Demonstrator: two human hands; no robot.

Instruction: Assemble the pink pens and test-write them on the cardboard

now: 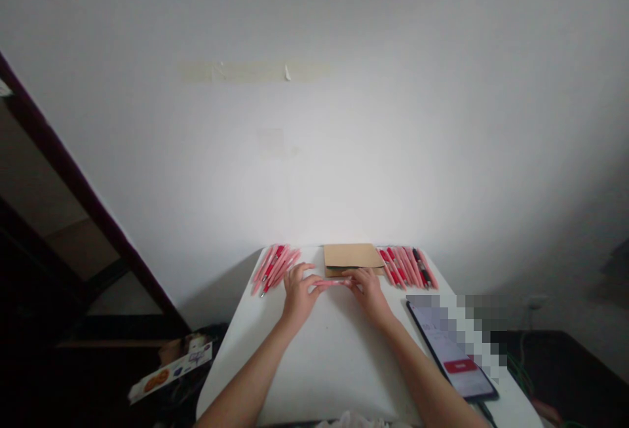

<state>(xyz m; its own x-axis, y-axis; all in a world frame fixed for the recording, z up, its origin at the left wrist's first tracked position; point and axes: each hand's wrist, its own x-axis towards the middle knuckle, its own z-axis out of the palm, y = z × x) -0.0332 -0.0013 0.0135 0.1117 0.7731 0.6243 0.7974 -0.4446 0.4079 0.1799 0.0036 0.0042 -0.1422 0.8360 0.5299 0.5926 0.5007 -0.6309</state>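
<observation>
Between my two hands, a pink pen (334,282) lies level just above the white table. My left hand (298,291) pinches its left end between thumb and finger. At the other end, the fingers of my right hand (366,288) close round the pen. Right behind the pen is a tan cardboard-coloured notebook or folder (351,255), its front edge partly covered by my right fingers. A bunch of pink and red pens (275,269) is to the left of my left hand. Another row of pink, red and black pens (405,267) lies right of the notebook.
A large phone (449,349) with a lit screen rests on the right side of the white table (329,362), partly blurred out. The wall (334,153) rises directly behind the table. A long white printed box (170,373) sits low at the left.
</observation>
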